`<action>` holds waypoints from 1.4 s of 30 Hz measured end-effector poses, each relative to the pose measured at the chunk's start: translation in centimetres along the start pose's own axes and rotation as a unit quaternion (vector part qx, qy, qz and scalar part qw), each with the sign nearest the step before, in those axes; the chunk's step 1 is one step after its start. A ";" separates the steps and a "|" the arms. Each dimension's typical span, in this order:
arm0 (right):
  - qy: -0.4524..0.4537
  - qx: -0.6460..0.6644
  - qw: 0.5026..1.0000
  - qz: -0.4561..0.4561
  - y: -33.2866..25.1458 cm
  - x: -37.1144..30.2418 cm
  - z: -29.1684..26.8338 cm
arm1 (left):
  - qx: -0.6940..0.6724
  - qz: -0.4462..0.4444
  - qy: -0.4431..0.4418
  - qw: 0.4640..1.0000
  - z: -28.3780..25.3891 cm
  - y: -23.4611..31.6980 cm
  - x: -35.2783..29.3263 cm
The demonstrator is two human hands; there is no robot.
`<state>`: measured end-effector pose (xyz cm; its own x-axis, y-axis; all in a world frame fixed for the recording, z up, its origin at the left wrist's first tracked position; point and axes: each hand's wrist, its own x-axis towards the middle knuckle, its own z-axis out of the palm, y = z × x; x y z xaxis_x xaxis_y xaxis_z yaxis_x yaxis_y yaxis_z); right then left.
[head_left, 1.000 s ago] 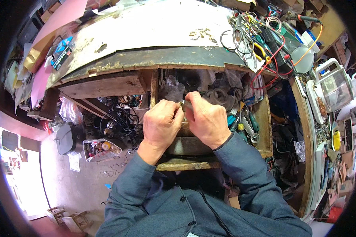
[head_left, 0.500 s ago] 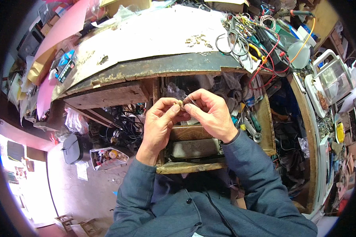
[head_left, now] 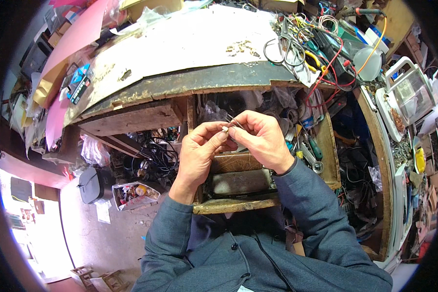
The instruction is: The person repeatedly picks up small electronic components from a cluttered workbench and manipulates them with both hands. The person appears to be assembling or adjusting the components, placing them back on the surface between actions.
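Hands [head_left: 202, 150] [head_left: 262, 141], turned thumbs-uppermost since earlier, pinching pale piece [head_left: 225, 129], slender tool [head_left: 235, 121]; lettered box [head_left: 79, 93] leftward

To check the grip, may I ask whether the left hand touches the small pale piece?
Touching: the head view shows the left hand pinching the small pale piece.

Strong white light floods through the opening [head_left: 44, 238] at lower left, and glare bleaches the white sheet [head_left: 190, 41] on the surface [head_left: 180, 80], while the drawer [head_left: 236, 208] recedes into shadow. Fisheye distortion bows straight edges inside a black, purple-fringed rim; the small pale piece [head_left: 225, 129] near centre is too soft to identify.
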<state>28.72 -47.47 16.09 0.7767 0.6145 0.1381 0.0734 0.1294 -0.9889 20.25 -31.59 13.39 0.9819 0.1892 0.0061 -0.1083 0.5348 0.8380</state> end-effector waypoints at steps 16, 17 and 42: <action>-0.055 -0.041 0.998 0.015 -1.1 -0.6 0.0 | -0.026 0.071 0.027 0.997 -0.6 -0.8 0.2; -0.051 -0.046 0.997 0.020 -0.9 -0.5 0.0 | -0.023 0.070 0.028 0.997 -0.6 -0.8 0.2; -0.019 -0.124 0.992 0.000 -0.7 -0.9 0.4 | 0.046 0.124 0.054 0.990 -0.6 -1.2 0.1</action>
<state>27.71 -47.81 16.72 0.7526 0.6444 0.1351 0.2290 -0.0638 -0.9713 20.37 -31.70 12.08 0.9037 0.3955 0.1642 -0.3250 0.3839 0.8643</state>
